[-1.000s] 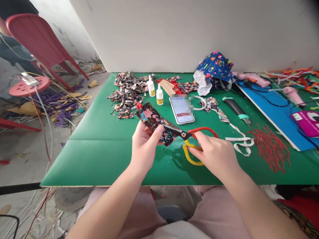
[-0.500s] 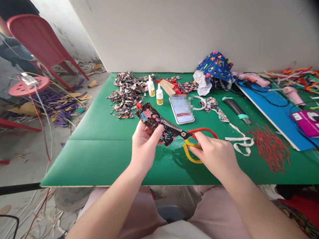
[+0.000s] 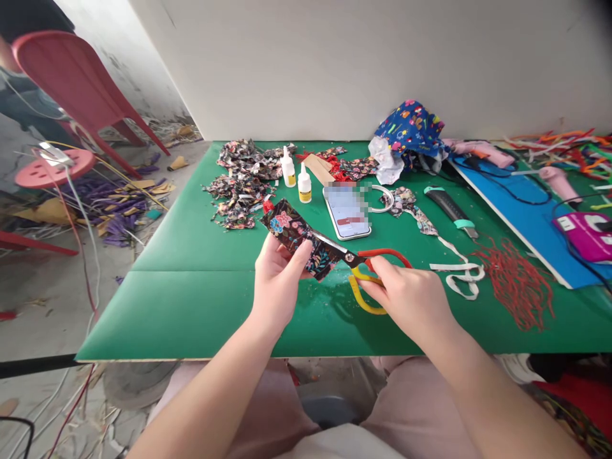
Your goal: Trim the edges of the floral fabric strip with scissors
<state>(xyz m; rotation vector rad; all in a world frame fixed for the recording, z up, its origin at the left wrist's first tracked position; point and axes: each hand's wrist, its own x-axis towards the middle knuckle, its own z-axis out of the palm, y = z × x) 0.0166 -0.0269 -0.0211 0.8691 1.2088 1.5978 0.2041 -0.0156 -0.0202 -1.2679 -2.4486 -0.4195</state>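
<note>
Far to my left, off the table [image 3: 191, 306], a red chair [image 3: 71, 83] and a pink stool [image 3: 45, 167] stand on the littered floor. On the green table a heap of floral scraps [image 3: 239, 182] lies at the back left, with two small glue bottles [image 3: 296, 178] upright just beside it. My left hand [image 3: 277, 284] has its grip clamped on a strip of dark floral fabric [image 3: 299, 237], thumb on top and fingers beneath, holding it tilted above the table's middle. The blades of the scissors [image 3: 356, 261] bite into the strip's right end; my right hand [image 3: 411, 299] is closed on their red and yellow handles. Just behind the strip lies a phone [image 3: 347, 213], close to the blade tips. Further right sit a metal ring [image 3: 387, 197], a blue patterned cloth bundle [image 3: 411, 131], a utility knife [image 3: 452, 210], a white ribbon [image 3: 461, 274], a tangle of red threads [image 3: 516, 284] and a blue board [image 3: 516, 204], all clear of my hands.
</note>
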